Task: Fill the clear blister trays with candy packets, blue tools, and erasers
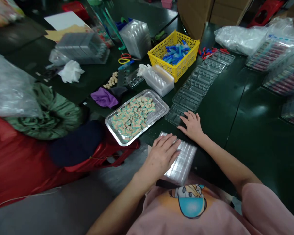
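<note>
My left hand (163,156) lies with its fingers stretched over a stack of clear plastic trays (182,163) at the table's near edge. My right hand (192,125) has its fingers spread over the nearest clear tray (173,114) of a row laid out on the dark table. That row of clear plastic trays (197,85) runs away to the upper right. Left of my hands, a metal tray (159,114) carries many small green and tan pieces (134,116).
Beyond stand a yellow basket (173,72) of blue pieces and a white container (159,81). Scissors (124,58), a purple cloth (104,98) and clear packaging (82,47) lie to the left. Filled packs (271,52) are stacked at right; a red chair (22,156) is at left.
</note>
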Action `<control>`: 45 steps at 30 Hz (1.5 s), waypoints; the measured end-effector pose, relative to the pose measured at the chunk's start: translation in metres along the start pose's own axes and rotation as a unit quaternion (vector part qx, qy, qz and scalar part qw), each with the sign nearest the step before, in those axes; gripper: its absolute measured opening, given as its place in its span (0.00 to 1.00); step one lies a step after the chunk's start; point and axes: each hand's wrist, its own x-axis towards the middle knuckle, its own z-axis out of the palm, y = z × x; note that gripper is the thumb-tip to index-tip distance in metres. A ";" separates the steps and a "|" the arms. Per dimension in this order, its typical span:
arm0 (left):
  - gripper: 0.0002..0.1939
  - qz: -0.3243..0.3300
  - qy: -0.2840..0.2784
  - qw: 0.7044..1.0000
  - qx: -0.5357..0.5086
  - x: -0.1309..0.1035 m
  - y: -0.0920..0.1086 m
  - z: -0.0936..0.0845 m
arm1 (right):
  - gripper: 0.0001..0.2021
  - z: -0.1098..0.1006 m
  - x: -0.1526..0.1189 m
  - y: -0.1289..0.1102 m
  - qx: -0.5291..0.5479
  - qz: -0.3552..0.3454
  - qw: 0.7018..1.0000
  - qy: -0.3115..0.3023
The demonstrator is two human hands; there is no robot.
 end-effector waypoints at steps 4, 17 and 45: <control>0.16 0.002 0.006 1.000 -0.003 -0.001 -0.001 0.001 | 0.24 0.004 0.005 -0.002 0.003 0.002 1.000 0.003; 0.17 -0.022 0.012 0.999 0.036 -0.006 0.008 0.009 | 0.14 -0.062 -0.015 -0.011 0.382 0.062 0.909 -0.155; 0.23 -0.139 0.116 0.983 0.011 -0.047 0.010 0.001 | 0.09 -0.043 -0.004 0.019 0.440 0.239 0.857 -0.121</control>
